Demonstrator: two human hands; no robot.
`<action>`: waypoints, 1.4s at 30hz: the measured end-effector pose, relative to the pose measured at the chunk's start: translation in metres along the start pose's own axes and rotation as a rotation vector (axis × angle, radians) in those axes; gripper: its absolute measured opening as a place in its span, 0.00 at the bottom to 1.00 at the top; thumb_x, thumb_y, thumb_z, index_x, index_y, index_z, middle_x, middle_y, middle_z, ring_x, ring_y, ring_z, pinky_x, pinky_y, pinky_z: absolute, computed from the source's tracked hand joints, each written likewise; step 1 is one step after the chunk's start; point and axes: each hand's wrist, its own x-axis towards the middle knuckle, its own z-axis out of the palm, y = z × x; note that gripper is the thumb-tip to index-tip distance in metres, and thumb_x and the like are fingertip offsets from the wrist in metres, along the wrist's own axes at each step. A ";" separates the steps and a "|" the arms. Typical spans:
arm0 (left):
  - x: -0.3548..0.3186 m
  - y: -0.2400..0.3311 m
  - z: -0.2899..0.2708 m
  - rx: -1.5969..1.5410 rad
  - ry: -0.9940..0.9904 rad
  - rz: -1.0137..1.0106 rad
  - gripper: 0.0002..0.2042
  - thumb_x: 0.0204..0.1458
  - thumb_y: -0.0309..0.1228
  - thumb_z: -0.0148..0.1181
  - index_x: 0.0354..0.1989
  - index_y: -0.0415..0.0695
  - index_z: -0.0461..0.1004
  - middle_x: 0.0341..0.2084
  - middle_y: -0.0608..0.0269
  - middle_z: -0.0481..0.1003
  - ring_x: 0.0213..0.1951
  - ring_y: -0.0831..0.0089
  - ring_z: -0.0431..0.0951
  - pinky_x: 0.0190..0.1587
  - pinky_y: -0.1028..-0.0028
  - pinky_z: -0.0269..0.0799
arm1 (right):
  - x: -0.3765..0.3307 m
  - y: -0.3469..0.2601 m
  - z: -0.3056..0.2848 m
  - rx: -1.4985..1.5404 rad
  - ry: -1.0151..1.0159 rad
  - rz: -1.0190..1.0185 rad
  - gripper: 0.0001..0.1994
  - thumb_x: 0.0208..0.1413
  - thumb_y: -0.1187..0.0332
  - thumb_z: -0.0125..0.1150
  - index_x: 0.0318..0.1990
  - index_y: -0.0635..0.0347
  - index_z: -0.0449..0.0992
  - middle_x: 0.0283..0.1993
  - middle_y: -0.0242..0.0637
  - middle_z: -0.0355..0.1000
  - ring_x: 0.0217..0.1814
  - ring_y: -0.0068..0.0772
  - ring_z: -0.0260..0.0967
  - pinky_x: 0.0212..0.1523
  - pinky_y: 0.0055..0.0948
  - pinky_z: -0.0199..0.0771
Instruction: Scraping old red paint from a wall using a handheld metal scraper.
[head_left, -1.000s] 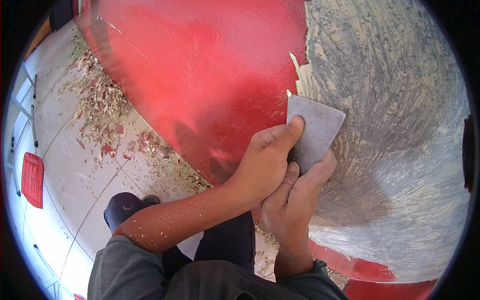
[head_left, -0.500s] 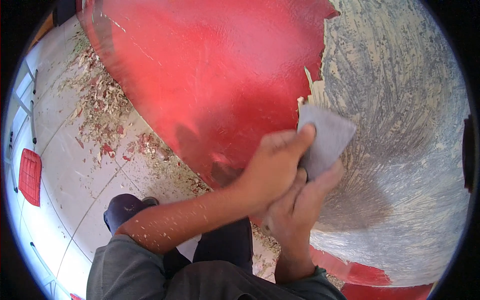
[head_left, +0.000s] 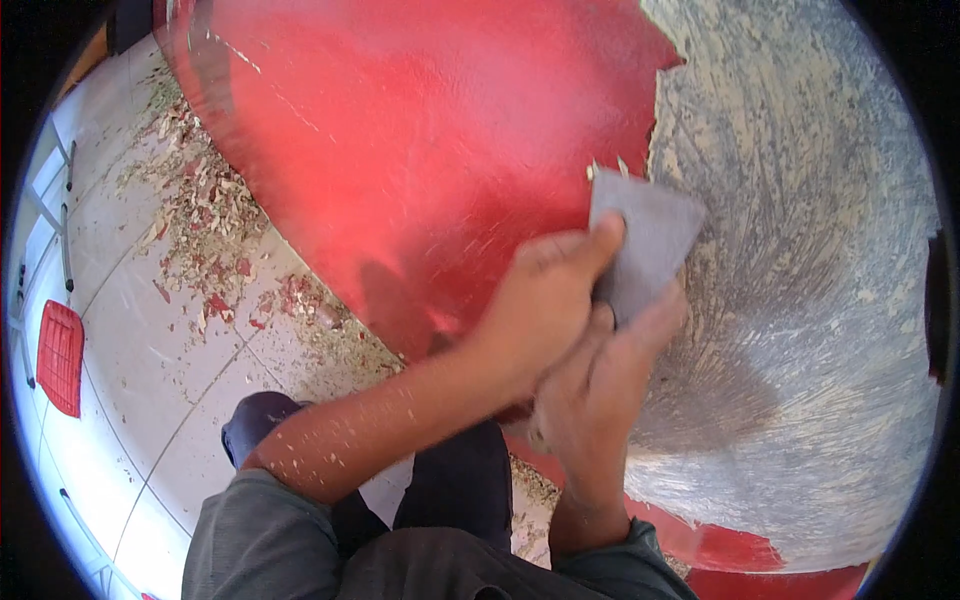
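Both of my hands grip a wide grey scraper (head_left: 648, 235) with a flat metal blade. My left hand (head_left: 550, 285) has its thumb pressed on the blade's face. Close beside it, my right hand (head_left: 610, 385) is wrapped round the lower part, its fingers along the blade's right edge; the handle is hidden by the hands. The blade's far edge meets the ragged border between glossy red paint (head_left: 420, 130) and the stripped, scratched grey-beige surface (head_left: 800, 200) of a large curved object. Small flakes curl up at the blade's far edge.
Paint chips (head_left: 215, 210) lie scattered over the pale tiled floor (head_left: 190, 420) to the left, along the object's lower edge. A red plastic stool-like piece (head_left: 60, 358) stands at far left near metal ladder-like frames (head_left: 66, 245). My knee (head_left: 262, 415) is near the curved object.
The scraper and both hands have moved a little away from me, up along the paint border. A strip of red paint at the border has come loose.
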 end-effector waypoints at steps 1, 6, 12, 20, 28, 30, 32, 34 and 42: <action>-0.003 -0.007 0.001 0.004 -0.002 0.010 0.17 0.58 0.42 0.48 0.27 0.41 0.74 0.20 0.73 0.70 0.22 0.87 0.65 0.24 0.81 0.60 | -0.005 0.003 -0.001 -0.046 -0.035 0.069 0.21 0.57 0.75 0.36 0.58 0.73 0.45 0.49 0.57 0.59 0.49 0.49 0.62 0.53 0.37 0.58; 0.005 0.012 -0.001 -0.076 -0.028 -0.037 0.18 0.58 0.43 0.49 0.25 0.42 0.73 0.19 0.72 0.70 0.19 0.87 0.64 0.21 0.81 0.60 | 0.019 -0.015 0.012 0.059 0.067 -0.024 0.22 0.56 0.76 0.36 0.58 0.73 0.45 0.49 0.59 0.58 0.51 0.52 0.61 0.54 0.38 0.57; 0.013 0.023 -0.004 -0.120 -0.082 0.066 0.18 0.59 0.44 0.45 0.40 0.40 0.71 0.30 0.60 0.74 0.31 0.73 0.74 0.37 0.73 0.71 | 0.036 -0.032 0.017 0.109 0.053 0.038 0.22 0.55 0.77 0.36 0.58 0.73 0.46 0.50 0.62 0.58 0.54 0.55 0.60 0.56 0.41 0.55; 0.007 0.013 -0.005 0.102 0.007 0.064 0.20 0.59 0.46 0.45 0.39 0.38 0.71 0.29 0.62 0.73 0.29 0.77 0.71 0.35 0.75 0.68 | 0.022 -0.017 0.010 0.222 0.008 -0.052 0.23 0.53 0.78 0.37 0.58 0.71 0.44 0.45 0.64 0.63 0.46 0.60 0.66 0.48 0.43 0.63; 0.009 0.042 -0.034 0.255 0.106 0.150 0.19 0.59 0.46 0.43 0.39 0.41 0.71 0.29 0.62 0.73 0.30 0.75 0.73 0.35 0.73 0.70 | 0.033 -0.036 0.044 0.229 -0.095 0.038 0.25 0.54 0.78 0.36 0.59 0.73 0.41 0.39 0.64 0.66 0.43 0.61 0.67 0.46 0.46 0.64; 0.000 0.023 -0.028 0.212 0.057 0.081 0.19 0.59 0.46 0.44 0.37 0.41 0.71 0.28 0.63 0.73 0.28 0.76 0.73 0.33 0.74 0.70 | 0.012 -0.022 0.038 0.218 -0.014 -0.045 0.24 0.54 0.78 0.36 0.59 0.73 0.42 0.41 0.62 0.65 0.44 0.58 0.67 0.47 0.45 0.63; -0.007 0.008 -0.020 0.166 0.013 -0.002 0.19 0.59 0.46 0.44 0.35 0.41 0.72 0.27 0.64 0.73 0.27 0.77 0.73 0.32 0.76 0.70 | -0.001 -0.008 0.025 0.206 0.062 -0.114 0.24 0.54 0.77 0.36 0.59 0.73 0.42 0.43 0.61 0.64 0.45 0.54 0.66 0.49 0.43 0.63; -0.013 0.005 -0.014 0.198 -0.094 0.037 0.18 0.60 0.44 0.44 0.33 0.41 0.72 0.27 0.65 0.73 0.28 0.80 0.72 0.31 0.78 0.69 | -0.006 -0.002 0.016 0.278 0.035 -0.062 0.23 0.56 0.76 0.36 0.58 0.73 0.44 0.49 0.59 0.59 0.50 0.47 0.63 0.52 0.40 0.60; -0.025 -0.023 -0.002 0.344 -0.072 0.174 0.16 0.61 0.41 0.41 0.37 0.40 0.70 0.28 0.71 0.71 0.31 0.85 0.69 0.33 0.82 0.66 | -0.014 0.037 0.000 0.277 0.059 -0.177 0.19 0.60 0.69 0.42 0.54 0.73 0.53 0.43 0.56 0.65 0.43 0.47 0.67 0.45 0.40 0.65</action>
